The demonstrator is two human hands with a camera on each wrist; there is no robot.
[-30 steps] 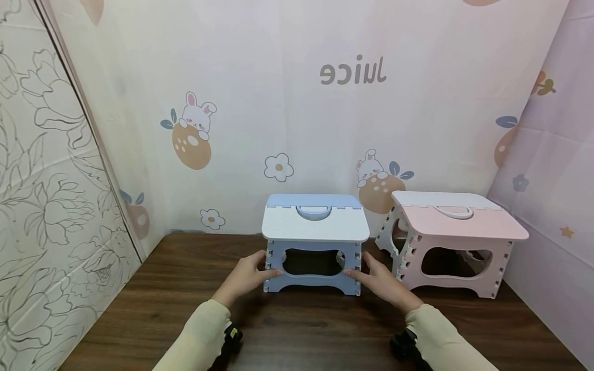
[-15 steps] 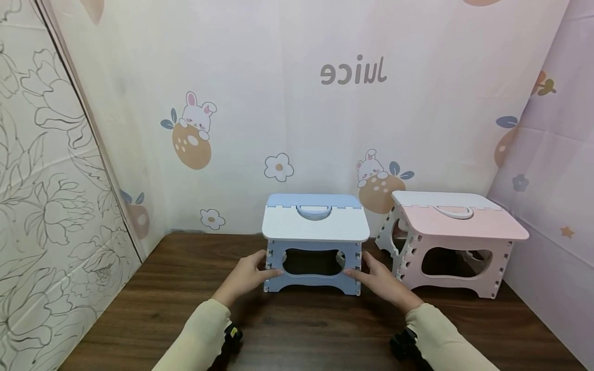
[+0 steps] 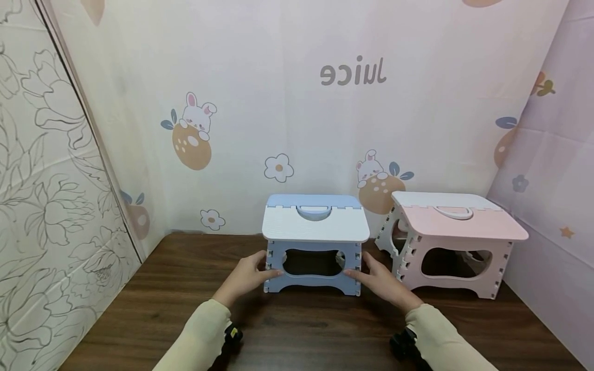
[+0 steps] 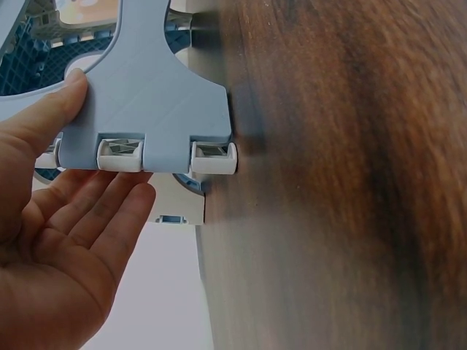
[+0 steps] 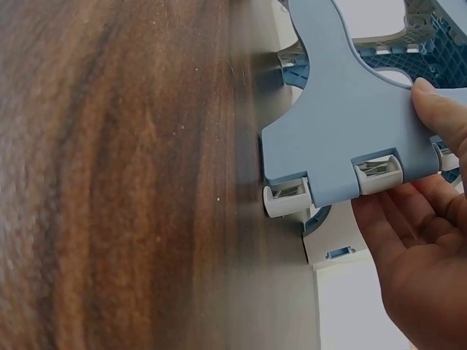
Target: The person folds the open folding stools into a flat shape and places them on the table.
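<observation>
On wooden table | hands gripping blue-white stool | pink stool near, right | curtain behind

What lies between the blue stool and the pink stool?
In the head view: the right hand, gripping the blue stool, and some brown table.

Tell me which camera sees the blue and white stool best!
The head view: it shows the blue and white stool nearly whole, top and front panel together. The left wrist view gets only a close-up, mostly one lower front corner; the right wrist view gets mostly the other.
</observation>
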